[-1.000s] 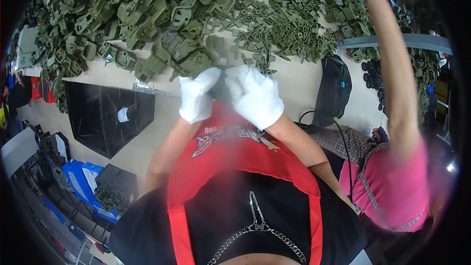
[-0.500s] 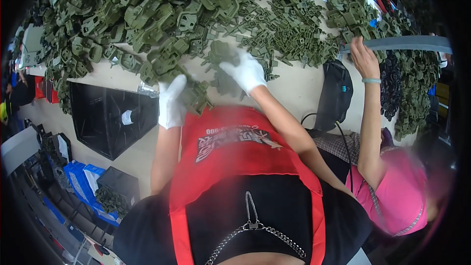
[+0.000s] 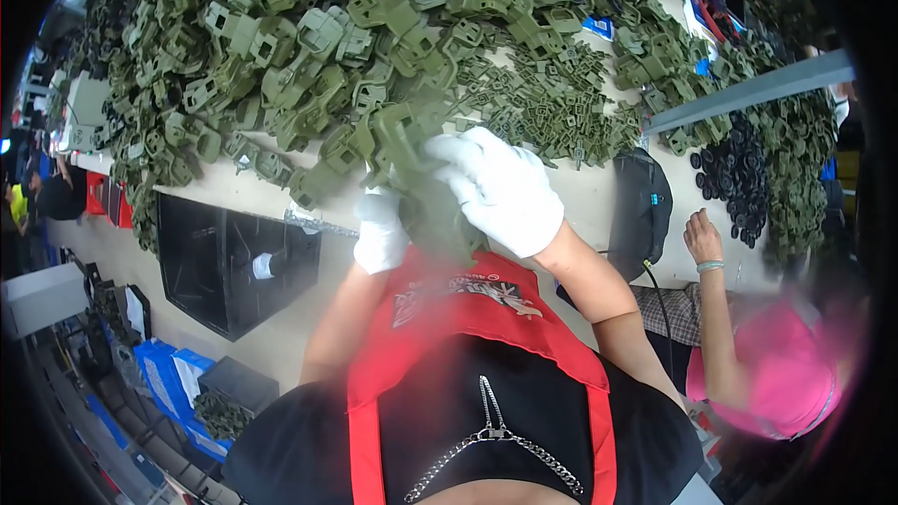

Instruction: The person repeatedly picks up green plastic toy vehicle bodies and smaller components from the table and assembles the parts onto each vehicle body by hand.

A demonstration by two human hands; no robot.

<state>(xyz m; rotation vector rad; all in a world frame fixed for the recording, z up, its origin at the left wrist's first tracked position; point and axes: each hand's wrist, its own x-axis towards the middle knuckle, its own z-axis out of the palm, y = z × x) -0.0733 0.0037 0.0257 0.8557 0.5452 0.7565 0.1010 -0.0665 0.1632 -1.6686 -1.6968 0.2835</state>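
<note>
A green moulded plastic part (image 3: 404, 136), resembling a toy vehicle body with square openings, is held up above the table's near edge. My right hand (image 3: 505, 189), in a white glove, grips it from the right, fingers curled over its side. At its lower left my left hand (image 3: 380, 232), also white-gloved, is closed against it, with the fingertips partly hidden. The lower end of the part is blurred by motion in front of my red apron (image 3: 468, 295). Beyond my hands lies a heap of similar green shells (image 3: 323, 33), with small green pieces (image 3: 543, 93) to their right.
An open black bin (image 3: 220, 266) stands at the left below the table edge. To the right are a black bag-like object (image 3: 641, 206), a grey bar (image 3: 748, 93) and a pile of black wheels (image 3: 731, 173). A co-worker in pink (image 3: 772, 369) sits at my right, one hand (image 3: 702, 238) over the table.
My hands have drawn together on the green part, which is now lifted nearer to me. The co-worker's hand has left the grey bar and come lower. The whole view has shifted slightly.
</note>
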